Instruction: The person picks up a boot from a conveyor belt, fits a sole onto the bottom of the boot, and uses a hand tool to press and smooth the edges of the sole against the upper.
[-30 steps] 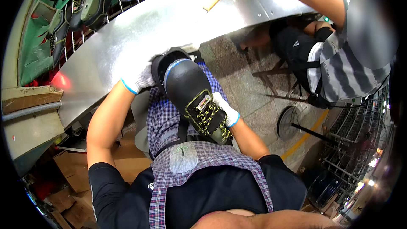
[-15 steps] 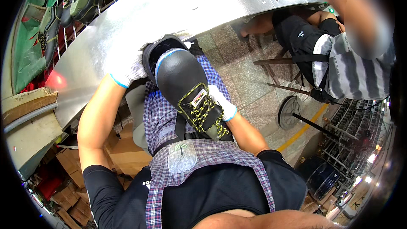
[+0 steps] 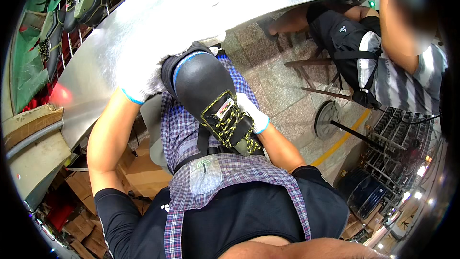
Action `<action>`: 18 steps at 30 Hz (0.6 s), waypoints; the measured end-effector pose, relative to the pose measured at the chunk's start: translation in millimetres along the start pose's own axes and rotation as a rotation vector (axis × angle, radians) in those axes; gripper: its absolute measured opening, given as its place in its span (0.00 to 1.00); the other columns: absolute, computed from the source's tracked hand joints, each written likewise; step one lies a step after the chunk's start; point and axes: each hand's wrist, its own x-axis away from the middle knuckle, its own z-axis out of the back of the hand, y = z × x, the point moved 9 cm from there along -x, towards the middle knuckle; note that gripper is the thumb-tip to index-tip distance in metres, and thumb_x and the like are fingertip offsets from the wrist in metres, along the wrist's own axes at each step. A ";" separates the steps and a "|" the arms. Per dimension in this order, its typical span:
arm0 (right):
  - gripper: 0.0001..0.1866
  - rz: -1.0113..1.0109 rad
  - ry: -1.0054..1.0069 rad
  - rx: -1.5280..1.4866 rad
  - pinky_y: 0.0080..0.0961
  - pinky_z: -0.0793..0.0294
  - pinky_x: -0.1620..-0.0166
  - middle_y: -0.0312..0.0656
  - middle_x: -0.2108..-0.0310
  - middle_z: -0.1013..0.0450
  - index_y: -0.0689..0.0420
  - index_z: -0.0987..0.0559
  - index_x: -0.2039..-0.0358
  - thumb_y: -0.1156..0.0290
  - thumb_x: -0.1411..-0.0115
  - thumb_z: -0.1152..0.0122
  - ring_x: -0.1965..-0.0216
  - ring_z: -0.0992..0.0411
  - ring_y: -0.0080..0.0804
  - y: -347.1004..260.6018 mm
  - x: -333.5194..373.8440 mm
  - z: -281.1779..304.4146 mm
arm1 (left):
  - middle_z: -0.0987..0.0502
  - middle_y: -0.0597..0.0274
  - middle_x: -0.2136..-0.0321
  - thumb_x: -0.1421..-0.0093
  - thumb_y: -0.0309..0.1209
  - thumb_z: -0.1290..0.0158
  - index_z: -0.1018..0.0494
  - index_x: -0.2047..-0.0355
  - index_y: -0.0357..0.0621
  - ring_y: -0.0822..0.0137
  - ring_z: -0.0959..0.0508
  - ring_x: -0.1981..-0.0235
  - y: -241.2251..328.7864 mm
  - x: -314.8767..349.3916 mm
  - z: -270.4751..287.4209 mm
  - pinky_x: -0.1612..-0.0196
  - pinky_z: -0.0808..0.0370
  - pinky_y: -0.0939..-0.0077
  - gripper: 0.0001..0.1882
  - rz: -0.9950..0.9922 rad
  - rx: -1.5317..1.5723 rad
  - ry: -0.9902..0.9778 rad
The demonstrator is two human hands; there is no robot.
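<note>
1. Dead centre, a black work boot (image 3: 211, 98) with yellow-and-black laces lies toe-up on the person's checked apron (image 3: 187, 129), over the lap; its sole faces away and can't be seen.
2. The left hand (image 3: 141, 84), in a white glove, sits at the boot's 10 o'clock, pressed against the toe end. The fingers blur into the bright metal, so I cannot tell whether they are closed round it.
3. The right hand (image 3: 251, 115), also gloved, is at the boot's 4 o'clock, touching the laced side. Its fingers go behind the boot, grip hidden.
4. The shiny metal surface (image 3: 158, 14) curves off toward 12 o'clock, glare washing out detail.
5. At 10 to 11 o'clock, more boots (image 3: 88, 0) sit on a wire rack, cut off by the rim.
6. At 2 o'clock, another person in a striped shirt (image 3: 407, 86), seated and partly out of the picture.
</note>
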 end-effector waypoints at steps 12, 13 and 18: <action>0.22 -0.001 0.072 0.098 0.27 0.19 0.45 0.41 0.48 0.17 0.65 0.18 0.41 0.59 0.21 0.46 0.50 0.22 0.23 14.7 -3.8 15.6 | 0.31 0.33 0.29 0.22 0.50 0.59 0.41 0.25 0.26 0.46 0.25 0.31 12.2 -7.4 -30.1 0.26 0.29 0.53 0.39 0.076 0.381 -0.231; 0.22 0.011 0.074 0.064 0.27 0.19 0.45 0.40 0.48 0.17 0.65 0.19 0.41 0.59 0.21 0.45 0.50 0.21 0.23 11.8 -2.2 12.0 | 0.33 0.32 0.28 0.21 0.51 0.61 0.42 0.25 0.26 0.45 0.26 0.30 19.4 -9.2 -36.2 0.25 0.30 0.53 0.40 0.135 0.553 -0.220; 0.21 0.060 0.114 0.158 0.26 0.19 0.47 0.39 0.48 0.17 0.65 0.19 0.42 0.60 0.22 0.45 0.51 0.22 0.22 4.8 10.8 0.0 | 0.39 0.26 0.26 0.23 0.59 0.61 0.48 0.23 0.25 0.38 0.31 0.27 49.3 1.5 -67.2 0.24 0.34 0.46 0.47 0.105 1.454 -0.314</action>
